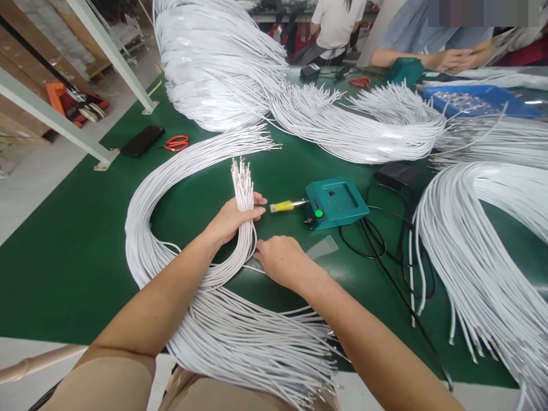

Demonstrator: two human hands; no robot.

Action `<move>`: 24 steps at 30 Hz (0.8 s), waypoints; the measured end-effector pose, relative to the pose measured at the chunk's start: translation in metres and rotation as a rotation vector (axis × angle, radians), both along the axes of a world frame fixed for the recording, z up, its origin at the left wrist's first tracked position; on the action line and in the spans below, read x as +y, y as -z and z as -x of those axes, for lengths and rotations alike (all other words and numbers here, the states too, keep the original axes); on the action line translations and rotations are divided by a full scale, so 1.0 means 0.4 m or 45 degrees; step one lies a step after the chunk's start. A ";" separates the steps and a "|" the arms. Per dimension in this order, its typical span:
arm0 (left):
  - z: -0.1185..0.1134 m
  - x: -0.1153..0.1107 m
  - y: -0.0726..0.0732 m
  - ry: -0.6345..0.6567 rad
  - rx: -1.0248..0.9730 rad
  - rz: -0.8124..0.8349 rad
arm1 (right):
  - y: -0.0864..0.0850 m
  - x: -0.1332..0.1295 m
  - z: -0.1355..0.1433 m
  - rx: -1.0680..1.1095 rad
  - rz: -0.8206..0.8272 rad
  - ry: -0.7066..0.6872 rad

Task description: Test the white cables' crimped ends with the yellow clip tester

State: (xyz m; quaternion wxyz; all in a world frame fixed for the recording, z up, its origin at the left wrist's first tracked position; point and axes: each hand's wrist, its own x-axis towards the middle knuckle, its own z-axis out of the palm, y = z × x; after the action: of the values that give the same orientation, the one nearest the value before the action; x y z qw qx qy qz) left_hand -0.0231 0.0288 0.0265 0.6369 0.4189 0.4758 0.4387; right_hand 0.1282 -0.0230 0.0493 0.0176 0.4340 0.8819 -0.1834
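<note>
My left hand [235, 218] is wrapped round a bundle of white cables [243, 191], whose cut ends point up above the thumb. The bundle curves down and joins a large coil of white cables [141, 228] on the green table. Just right of the bundle, my right hand [276, 257] is closed, its fingertips at a loose white cable [253, 267]; what they pinch is mostly hidden. A teal device [336, 202] with a green button and a yellow-tipped probe [282, 206] lies beyond my right hand.
More white cable bundles [363, 134] lie across the back and right. Black cords [385, 245] run right of the device. A phone [142, 140], red-handled scissors [177, 142] and a blue tray [479, 101] are on the green table [77, 245]. Other people are at the far side.
</note>
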 end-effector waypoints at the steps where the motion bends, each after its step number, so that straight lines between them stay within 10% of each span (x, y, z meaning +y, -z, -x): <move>1: 0.003 0.001 0.000 0.024 -0.012 0.023 | -0.005 0.008 -0.005 0.022 0.118 0.115; 6: 0.017 0.001 0.001 0.195 -0.094 0.084 | 0.003 0.057 -0.028 0.476 0.428 0.537; 19: -0.012 0.002 0.004 -0.058 -0.138 0.056 | 0.040 0.057 -0.060 0.879 0.922 0.489; 24: -0.024 -0.011 -0.003 0.026 0.043 -0.066 | 0.026 0.087 -0.073 1.176 0.610 0.790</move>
State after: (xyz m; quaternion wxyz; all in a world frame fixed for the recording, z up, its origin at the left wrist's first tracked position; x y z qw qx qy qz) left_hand -0.0134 0.0244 0.0276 0.6222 0.4475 0.4706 0.4372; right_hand 0.1573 0.0117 0.0389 -0.3242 0.5303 0.5647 -0.5430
